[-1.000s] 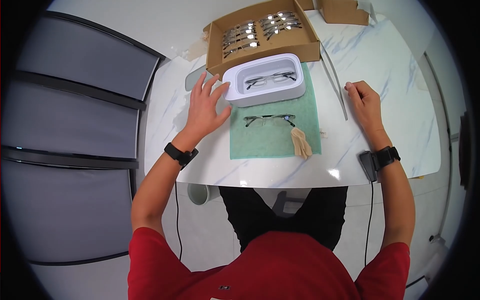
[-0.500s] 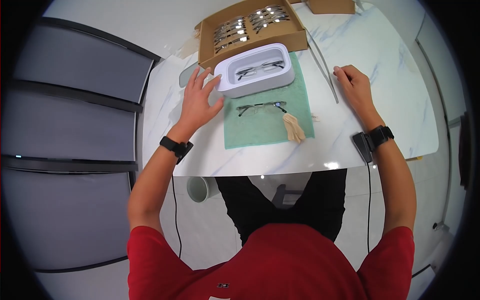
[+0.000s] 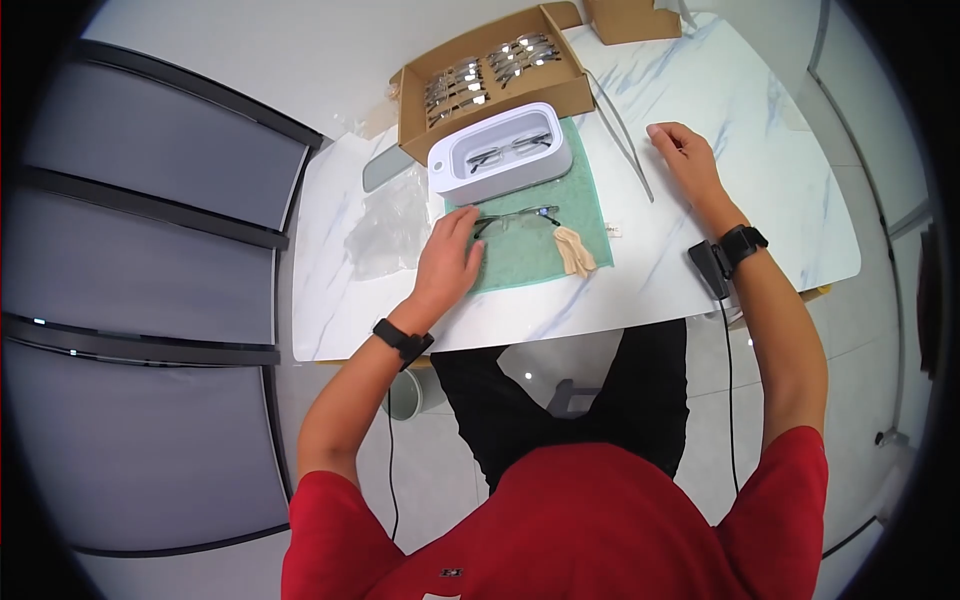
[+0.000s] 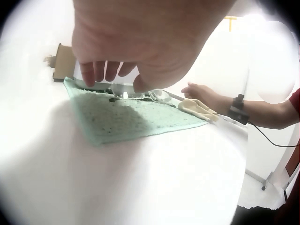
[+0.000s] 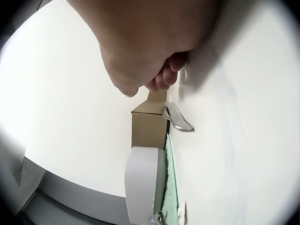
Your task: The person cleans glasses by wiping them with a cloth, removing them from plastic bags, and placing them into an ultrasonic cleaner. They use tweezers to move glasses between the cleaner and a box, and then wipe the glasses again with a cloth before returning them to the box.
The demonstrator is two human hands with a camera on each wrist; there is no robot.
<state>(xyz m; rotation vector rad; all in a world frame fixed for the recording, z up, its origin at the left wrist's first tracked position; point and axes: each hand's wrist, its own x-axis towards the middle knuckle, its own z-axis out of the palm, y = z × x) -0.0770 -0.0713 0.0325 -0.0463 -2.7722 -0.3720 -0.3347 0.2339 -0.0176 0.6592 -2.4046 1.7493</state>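
Observation:
My left hand reaches over the left end of a pair of eyeglasses, its fingers loosely extended. In the left wrist view the fingers and thumb hang close over the eyeglasses, partly hiding them. The eyeglasses lie on a green towel, with a crumpled beige cloth near their right end. Behind them stands a white ultrasonic cleaner, with another pair of eyeglasses in its basin. My right hand rests on the table with loosely curled fingers, holding nothing.
A cardboard box with rows of eyeglasses stands behind the cleaner. Long metal tweezers lie between the box and my right hand. Left of the cleaner are a greyish lid and a clear plastic bag. Another carton stands farther back.
My left hand has moved from the left end of the cleaner down and right to the eyeglasses on the towel. My right hand stays idle on the table.

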